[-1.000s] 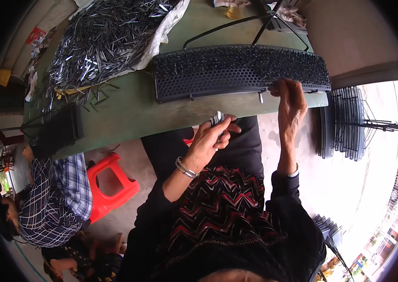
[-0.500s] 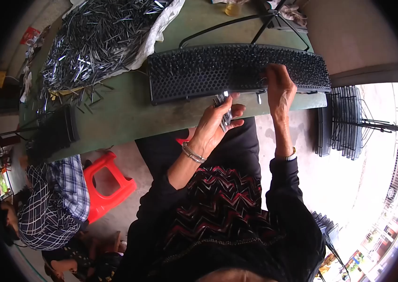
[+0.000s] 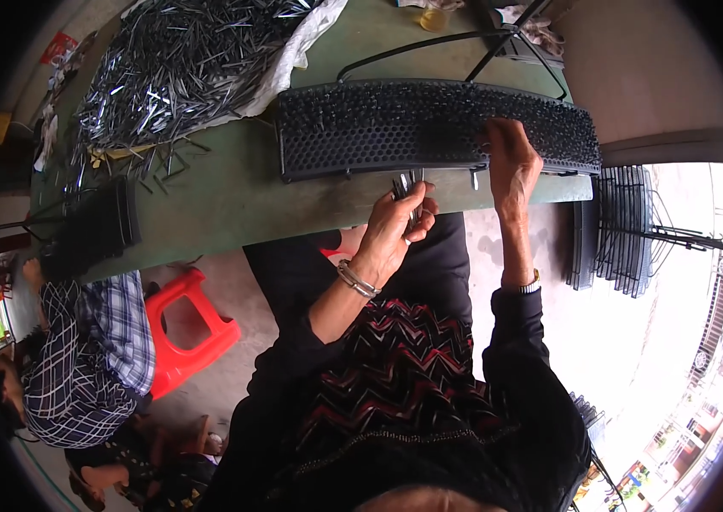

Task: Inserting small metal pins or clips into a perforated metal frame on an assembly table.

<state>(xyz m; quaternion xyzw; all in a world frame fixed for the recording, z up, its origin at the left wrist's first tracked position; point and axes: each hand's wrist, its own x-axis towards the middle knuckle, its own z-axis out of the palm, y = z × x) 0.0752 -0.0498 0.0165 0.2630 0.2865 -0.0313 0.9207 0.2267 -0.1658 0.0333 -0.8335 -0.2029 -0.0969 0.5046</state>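
Grip Tightened on One Side, Reach Extended on the Other

The left hand (image 3: 394, 224), its fingers more loosely spread half a second earlier, had curled round a small bunch of metal strips (image 3: 406, 182), whose ends stuck up past the thumb. The right hand (image 3: 515, 171) had its fingertips bunched together; whether they pinched anything could not be told. Over the last second they had shifted from the near edge of the dark perforated panel (image 3: 353, 154) to farther across it, near where bare holes gave way to bristles. The panel lay beneath the right fingertips and just beyond the left ones. The change suggested work along that boundary, with the bunch kept close by.
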